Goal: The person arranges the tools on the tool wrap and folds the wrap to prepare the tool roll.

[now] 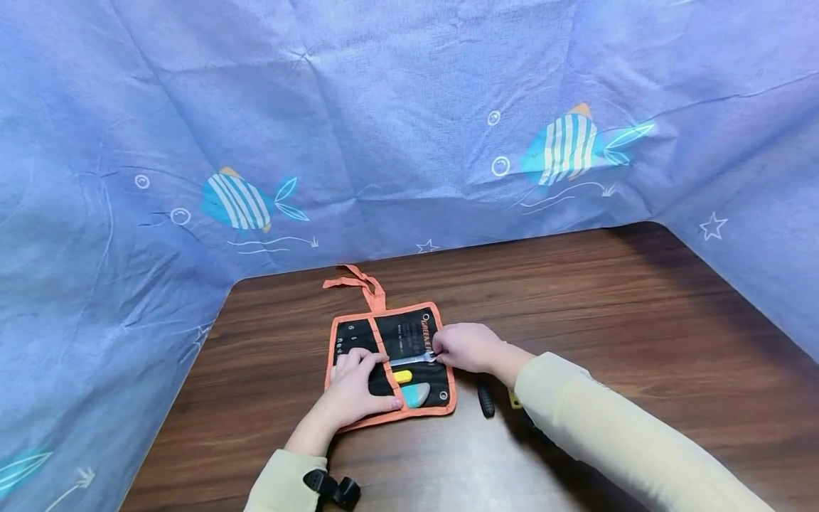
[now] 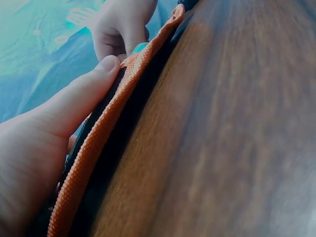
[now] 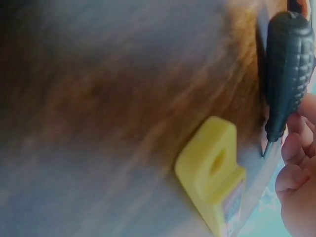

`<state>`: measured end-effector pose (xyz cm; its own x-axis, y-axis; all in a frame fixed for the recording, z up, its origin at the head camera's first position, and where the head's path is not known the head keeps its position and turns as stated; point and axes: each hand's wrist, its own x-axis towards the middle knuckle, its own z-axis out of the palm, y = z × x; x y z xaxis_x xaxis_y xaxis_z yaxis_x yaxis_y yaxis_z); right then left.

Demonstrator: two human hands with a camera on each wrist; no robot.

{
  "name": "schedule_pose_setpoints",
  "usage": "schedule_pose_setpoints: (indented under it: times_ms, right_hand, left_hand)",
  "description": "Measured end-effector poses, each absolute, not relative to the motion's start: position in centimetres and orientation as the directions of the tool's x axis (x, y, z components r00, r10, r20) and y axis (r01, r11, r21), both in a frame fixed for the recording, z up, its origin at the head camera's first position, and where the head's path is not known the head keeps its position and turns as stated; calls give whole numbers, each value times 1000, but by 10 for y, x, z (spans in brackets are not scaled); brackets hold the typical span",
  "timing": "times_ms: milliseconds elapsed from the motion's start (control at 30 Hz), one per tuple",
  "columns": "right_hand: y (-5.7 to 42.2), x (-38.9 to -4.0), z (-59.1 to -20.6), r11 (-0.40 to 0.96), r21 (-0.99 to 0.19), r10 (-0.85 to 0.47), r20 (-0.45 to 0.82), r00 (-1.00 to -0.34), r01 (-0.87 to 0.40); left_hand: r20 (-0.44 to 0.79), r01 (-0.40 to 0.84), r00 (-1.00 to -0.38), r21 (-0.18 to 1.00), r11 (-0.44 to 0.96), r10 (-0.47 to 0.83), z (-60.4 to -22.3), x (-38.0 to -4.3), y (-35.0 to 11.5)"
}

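Observation:
A black tool roll [image 1: 399, 331] with orange trim lies unfolded on the table. My left hand [image 1: 355, 387] rests on its left half, fingertips at the orange pocket edge; in the left wrist view the thumb [image 2: 91, 89] presses near that edge. My right hand [image 1: 470, 347] pinches the open end of a silver wrench [image 1: 412, 359], whose other end is hidden in the pocket. Below the wrench, a yellow-ended tool [image 1: 402, 376] and a teal and grey handle [image 1: 416, 395] stick out of the pocket. A screwdriver [image 3: 289, 69] with a black textured handle lies near my right hand.
A yellow piece [image 3: 212, 168] with a hole and a label lies on the table beside the screwdriver, partly under my right sleeve in the head view. Orange ties [image 1: 365, 281] trail from the roll's far edge. A blue fish-print cloth [image 1: 397, 128] hangs behind the table.

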<state>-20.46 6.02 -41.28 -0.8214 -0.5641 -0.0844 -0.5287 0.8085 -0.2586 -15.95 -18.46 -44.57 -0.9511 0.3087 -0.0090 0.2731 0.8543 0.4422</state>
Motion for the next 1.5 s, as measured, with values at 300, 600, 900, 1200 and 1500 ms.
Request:
schedule_pose_setpoints:
  times_ms: [300, 600, 900, 1200, 1500]
  right_hand:
    - [59, -208, -415, 817, -278, -548, -105, -830, -505]
    - [54, -211, -414, 794, -302, -575, -93, -813, -527]
    - [47, -210, -415, 800, -310, -567, -112, -816, -514]
    - [31, -211, -421, 782, -345, -584, -113, -804, -519]
    - [17, -211, -422, 791, -401, -553, -143, -821, -463]
  left_hand:
    - [-26, 289, -943, 435, 853, 332, -443, -158, -185]
    - [1, 319, -936, 429, 845, 352, -441, -159, -186]
    - [-3, 315, -937, 426, 848, 350, -440, -159, -185]
    - [-18, 321, -927, 473, 820, 374, -442, -160, -186]
    - [-16, 312, -930, 494, 812, 368, -443, -160, -187]
